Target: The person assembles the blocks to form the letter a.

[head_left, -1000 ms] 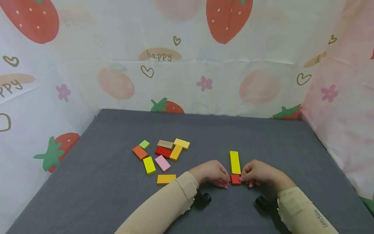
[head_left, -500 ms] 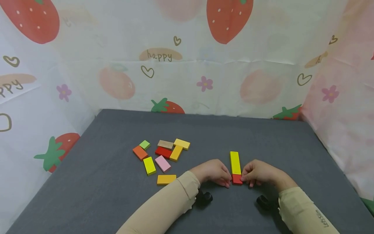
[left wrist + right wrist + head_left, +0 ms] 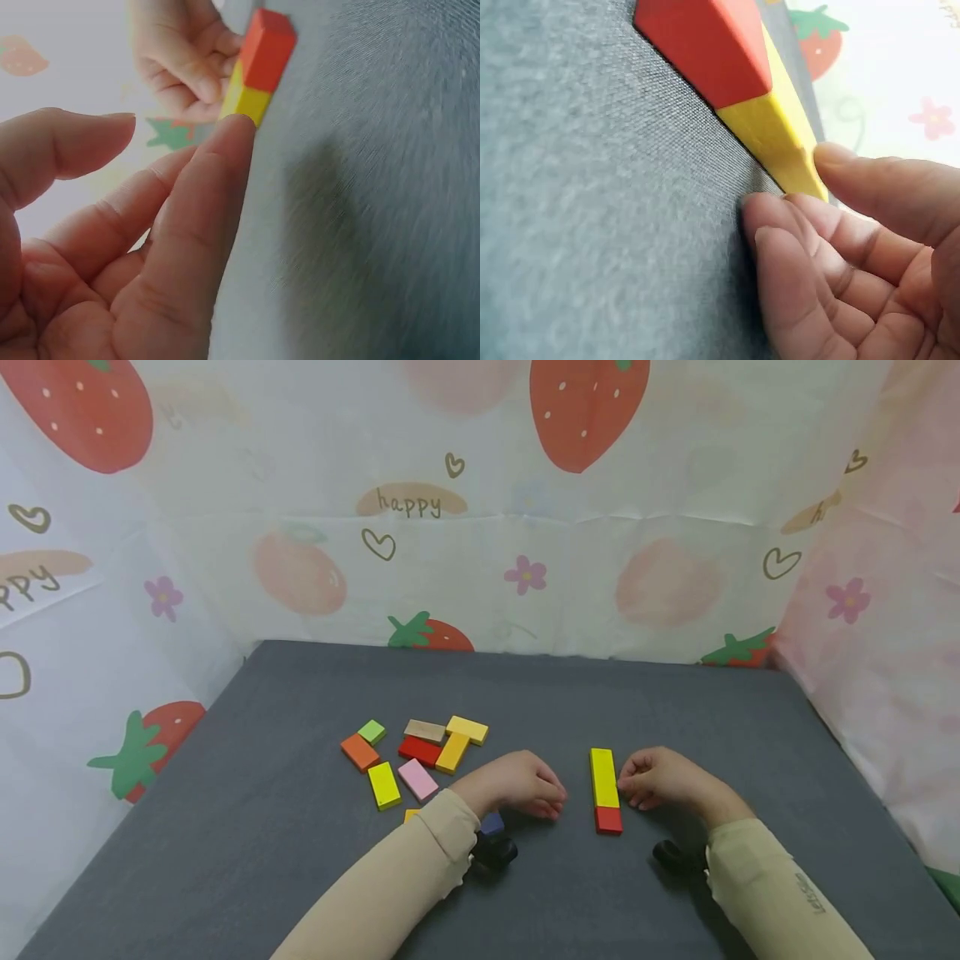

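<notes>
A yellow block (image 3: 603, 777) and a red block (image 3: 609, 820) lie end to end in a straight line, the red one nearer the person. To their left, my left hand (image 3: 513, 785) is apart from them; its thumb and fingers (image 3: 195, 217) are spread with nothing between them in the left wrist view. On the other side is my right hand (image 3: 667, 779). In the right wrist view its thumb tip (image 3: 834, 154) is right at the yellow block's side, the other fingers loosely bent below.
Left of the hands lie loose blocks: green (image 3: 371, 732), orange (image 3: 360, 752), yellow (image 3: 384, 785), pink (image 3: 417, 779), red (image 3: 419, 750), tan (image 3: 424, 731) and several amber ones (image 3: 452, 752). A blue block (image 3: 492, 823) shows partly beside the left sleeve. A printed cloth (image 3: 480, 585) borders the dark table (image 3: 247, 860).
The red block was squared up against the yellow one. My left hand then drew back leftward, uncovering a blue block, while my right hand slid forward from the red block to the yellow.
</notes>
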Available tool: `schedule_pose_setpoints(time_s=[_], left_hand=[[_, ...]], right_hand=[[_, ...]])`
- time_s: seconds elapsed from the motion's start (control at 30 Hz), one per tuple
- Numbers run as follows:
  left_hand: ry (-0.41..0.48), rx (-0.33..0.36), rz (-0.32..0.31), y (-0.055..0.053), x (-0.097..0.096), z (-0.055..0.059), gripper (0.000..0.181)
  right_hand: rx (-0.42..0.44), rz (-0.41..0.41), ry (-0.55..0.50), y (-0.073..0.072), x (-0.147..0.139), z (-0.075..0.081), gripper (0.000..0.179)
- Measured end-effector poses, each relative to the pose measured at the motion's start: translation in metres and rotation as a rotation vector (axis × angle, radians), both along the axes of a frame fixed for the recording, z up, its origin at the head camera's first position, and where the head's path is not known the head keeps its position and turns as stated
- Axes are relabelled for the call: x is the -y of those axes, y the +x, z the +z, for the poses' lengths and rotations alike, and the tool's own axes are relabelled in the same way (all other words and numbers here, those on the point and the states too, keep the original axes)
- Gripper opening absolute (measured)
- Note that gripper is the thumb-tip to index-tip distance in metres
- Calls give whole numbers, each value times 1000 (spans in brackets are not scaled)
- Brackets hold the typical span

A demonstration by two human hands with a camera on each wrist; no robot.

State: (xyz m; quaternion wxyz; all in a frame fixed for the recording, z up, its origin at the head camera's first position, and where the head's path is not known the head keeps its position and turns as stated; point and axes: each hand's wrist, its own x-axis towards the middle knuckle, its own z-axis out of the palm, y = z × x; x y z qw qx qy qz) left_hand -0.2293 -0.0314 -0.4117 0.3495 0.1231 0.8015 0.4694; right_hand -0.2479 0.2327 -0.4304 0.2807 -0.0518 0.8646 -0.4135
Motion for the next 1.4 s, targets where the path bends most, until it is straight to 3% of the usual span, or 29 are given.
schedule_pose_setpoints(time_s=[0.17, 0.3, 0.43, 0.63, 0.87, 1.13, 1.4], left_hand=[[-3, -24, 16, 1, 21, 12, 20], [-19, -81, 6, 1, 41, 18, 22], [-51, -119, 23, 1, 64, 19, 25], [-93, -111, 91, 5, 84, 14, 21], [-224, -203, -9, 15, 86, 5, 15], [-294, -270, -93, 19, 83, -4, 21], [-347, -308, -128, 22, 76, -6, 24]], right_hand=[[-5, -54, 17, -8, 5, -2, 21], [-32, -78, 71, -12, 9, -2, 25], [-35, -85, 109, -16, 13, -3, 25], [-17, -90, 104, -21, 13, -4, 22], [-8, -89, 97, -19, 12, -3, 22], [2, -82, 100, -18, 13, -4, 23], [8, -96, 95, -18, 13, -4, 22]])
